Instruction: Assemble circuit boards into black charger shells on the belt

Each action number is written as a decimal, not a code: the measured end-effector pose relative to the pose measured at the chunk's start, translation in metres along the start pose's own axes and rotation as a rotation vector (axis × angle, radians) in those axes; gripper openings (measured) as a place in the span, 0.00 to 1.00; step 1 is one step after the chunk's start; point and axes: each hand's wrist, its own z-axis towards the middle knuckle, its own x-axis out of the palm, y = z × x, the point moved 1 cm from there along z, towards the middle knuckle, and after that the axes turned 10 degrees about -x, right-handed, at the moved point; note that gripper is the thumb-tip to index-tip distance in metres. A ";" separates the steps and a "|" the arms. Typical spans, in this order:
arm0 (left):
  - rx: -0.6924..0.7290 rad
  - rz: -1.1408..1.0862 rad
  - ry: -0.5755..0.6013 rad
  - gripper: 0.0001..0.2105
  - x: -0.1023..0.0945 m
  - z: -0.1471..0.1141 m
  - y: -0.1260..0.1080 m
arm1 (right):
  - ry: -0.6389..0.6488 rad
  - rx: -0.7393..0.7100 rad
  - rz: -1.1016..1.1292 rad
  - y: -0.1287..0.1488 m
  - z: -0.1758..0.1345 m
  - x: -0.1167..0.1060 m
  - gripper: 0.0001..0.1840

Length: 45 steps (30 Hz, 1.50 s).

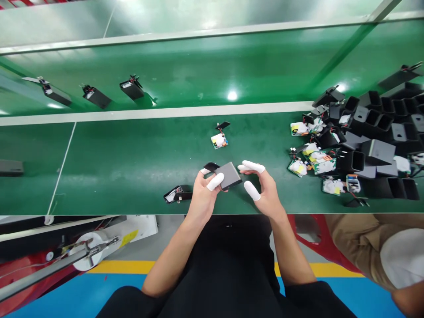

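near the bench's (132, 170) front edge, we're gripping a case (228, 175) in our left hand (204, 194), probably needing our empty right hand (266, 192) too.

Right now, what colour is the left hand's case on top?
Grey on top: the case in the left hand shows best in the head view.

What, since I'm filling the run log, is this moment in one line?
left hand: holding grey case | right hand: open beside case | circuit board: on green table beyond case
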 end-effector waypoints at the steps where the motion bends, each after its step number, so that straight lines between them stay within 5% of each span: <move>1: -0.046 -0.043 0.006 0.28 0.001 -0.004 -0.003 | 0.034 -0.022 0.034 0.002 -0.001 0.001 0.27; 5: -0.203 -0.102 0.040 0.30 0.004 -0.016 -0.007 | 0.063 -0.057 0.161 0.007 -0.002 0.003 0.31; 9: -0.228 -0.046 0.096 0.29 0.003 -0.021 -0.002 | 0.018 0.058 0.280 0.008 -0.007 0.011 0.30; 16: 0.252 0.257 -0.058 0.20 -0.007 -0.036 -0.004 | -0.282 0.269 0.400 0.020 -0.020 0.036 0.31; 20: 0.312 0.320 -0.001 0.22 -0.009 -0.045 -0.005 | -0.301 0.316 0.420 0.032 -0.022 0.044 0.31; 30: 0.161 0.221 0.066 0.26 -0.020 -0.046 -0.005 | -0.305 0.189 0.270 0.036 -0.024 0.045 0.25; 37: 0.095 0.274 0.320 0.11 -0.026 -0.037 -0.009 | -0.498 0.176 0.186 0.048 -0.040 0.053 0.16; 45: 0.165 0.226 0.257 0.18 -0.019 -0.049 -0.015 | -0.420 0.075 0.155 0.037 -0.056 0.057 0.19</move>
